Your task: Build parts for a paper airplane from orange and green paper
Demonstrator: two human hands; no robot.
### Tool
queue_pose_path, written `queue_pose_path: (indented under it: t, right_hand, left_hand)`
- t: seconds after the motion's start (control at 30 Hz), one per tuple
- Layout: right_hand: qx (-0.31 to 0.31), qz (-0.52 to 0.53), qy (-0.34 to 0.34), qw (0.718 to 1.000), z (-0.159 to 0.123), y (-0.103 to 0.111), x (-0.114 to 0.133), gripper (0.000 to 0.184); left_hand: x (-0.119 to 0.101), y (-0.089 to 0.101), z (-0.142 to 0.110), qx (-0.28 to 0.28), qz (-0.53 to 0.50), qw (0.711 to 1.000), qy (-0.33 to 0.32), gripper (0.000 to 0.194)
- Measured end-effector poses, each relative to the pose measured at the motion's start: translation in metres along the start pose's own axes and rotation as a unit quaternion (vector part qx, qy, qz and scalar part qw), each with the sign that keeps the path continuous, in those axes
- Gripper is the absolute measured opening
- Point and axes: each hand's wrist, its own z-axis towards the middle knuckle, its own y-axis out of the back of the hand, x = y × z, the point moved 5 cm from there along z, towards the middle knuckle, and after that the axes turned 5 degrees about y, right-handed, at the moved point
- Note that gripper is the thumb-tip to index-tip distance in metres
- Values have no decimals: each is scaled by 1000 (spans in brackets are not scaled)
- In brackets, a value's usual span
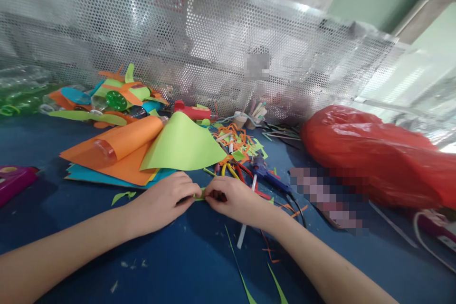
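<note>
Close together above the blue table (153, 256), my left hand (169, 199) and my right hand (235, 199) each pinch a small green paper piece (200, 194). Most of that piece is hidden by my fingers. Just behind my hands, a curled light green paper sheet (185, 145) leans over orange sheets (85, 154) and blue sheets (121, 178). An orange paper roll (138, 137) around a clear bottle lies on the stack. A blue glue gun (272, 178) with a white glue stick (242, 235) rests beside my right hand, the stick passing beneath my wrist.
Paper scraps (242, 140) and a red bag (370, 152) lie ahead and right. Paper-covered bottles (121, 92) sit back left, near green plastic bottles (28, 95). A purple tool (16, 183) is at the left edge. A perforated metal screen (221, 33) stands behind.
</note>
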Motion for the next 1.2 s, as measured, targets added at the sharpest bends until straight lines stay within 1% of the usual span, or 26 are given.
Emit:
queue_pose_path:
  t: [0.13,0.23,0.33,0.5,0.57,0.73,0.9,1.07,1.2]
  right_hand:
    - [-11,51,-33,998,-1,-1,-5,17]
    - [-12,67,-36,997,-1,-3,-6,13]
    - [-4,45,-21,999,-1,-2,-5,12]
    - [11,12,62,998,-2,5,4,12]
    - [18,-1,79,997,-2,6,5,14]
    - [18,-26,55,998,-2,7,2,15]
    - [18,-24,83,996,-2,7,7,19]
    - [15,-12,68,997,-2,5,4,6]
    - [5,-29,72,997,-1,0,1,8]
  left_hand:
    - [1,-1,0,0,10,1000,0,15]
    - [3,-1,1,-3,2,1000,9,15]
    - [3,1,2,-3,-11,1000,12,12]
    - [5,2,3,3,-24,999,31,9]
    - [6,1,3,5,-28,999,37,9]
    - [6,1,3,5,-24,999,37,11]
    - [7,0,2,1,-26,999,40,12]
    - [7,-2,2,-14,-23,999,22,13]
    - [3,-1,1,-10,1,1000,5,14]
